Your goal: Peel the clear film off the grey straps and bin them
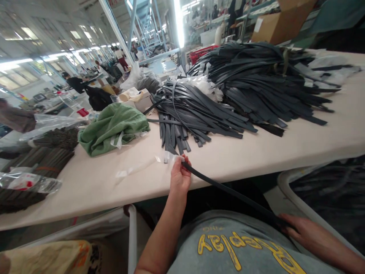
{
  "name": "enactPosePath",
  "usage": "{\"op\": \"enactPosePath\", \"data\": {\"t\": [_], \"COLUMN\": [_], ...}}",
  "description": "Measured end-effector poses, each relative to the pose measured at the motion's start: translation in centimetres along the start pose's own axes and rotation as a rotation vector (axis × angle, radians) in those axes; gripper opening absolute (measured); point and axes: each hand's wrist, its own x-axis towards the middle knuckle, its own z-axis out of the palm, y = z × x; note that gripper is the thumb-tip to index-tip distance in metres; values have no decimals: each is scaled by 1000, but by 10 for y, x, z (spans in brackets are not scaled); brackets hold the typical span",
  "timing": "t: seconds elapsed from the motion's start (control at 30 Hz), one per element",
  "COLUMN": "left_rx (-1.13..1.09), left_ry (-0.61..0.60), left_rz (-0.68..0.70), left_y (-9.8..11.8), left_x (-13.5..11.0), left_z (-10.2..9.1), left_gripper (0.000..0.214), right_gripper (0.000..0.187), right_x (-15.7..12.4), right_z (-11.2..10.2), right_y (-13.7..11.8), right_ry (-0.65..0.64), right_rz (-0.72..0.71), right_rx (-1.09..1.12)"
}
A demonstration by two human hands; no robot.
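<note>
One long, flat, dark-grey strip [225, 189] is stretched over the edge of the pale-topped table [262, 152], pinched by the left hand [181, 174], apparently gripped by the blurred right hand [298, 227]; steady tension seems needed next.

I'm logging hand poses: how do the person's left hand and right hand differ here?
The left hand is at the front edge of the table; the right hand is lower, near the grey shirt. A pale film-like piece shows at the left hand's fingertips; none shows at the right hand. Both hold the same dark strip.
</note>
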Motion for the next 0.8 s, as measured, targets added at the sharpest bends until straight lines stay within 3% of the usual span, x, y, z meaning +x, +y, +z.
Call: {"op": "enactPosePath", "data": {"t": [0.07, 0.17, 0.3, 0.4, 0.47, 0.6, 0.8], "left_rx": [3, 31, 119, 168, 171, 159, 91], "left_ry": [-2, -35, -97, -98, -70, -10, -29], "left_rz": [-24, -47, -33, 2, 31, 27, -41], "left_y": [-15, -35, -49, -44, -34, -15, -17], "left_x": [-9, -21, -34, -38, -38, -36, -33], "left_z": [-4, -9, -13, -13, -11, -8, -2], "left_gripper": [15, 13, 8, 6, 6, 12, 19], "right_gripper": [29, 41, 22, 20, 27, 35, 33], "right_x": [5, 24, 59, 77, 80, 68, 43], "right_z": [5, 6, 0, -5, -11, -27, -34], "right_y": [-10, -67, -165, -207, -214, -200, -182], "right_ry": [-91, -163, -239, -174, -83, 105, 144], "right_rz": [-3, -139, -422, -450, -443, -432, -439], "right_rx": [51, 161, 379, 462, 461, 425, 311]}}
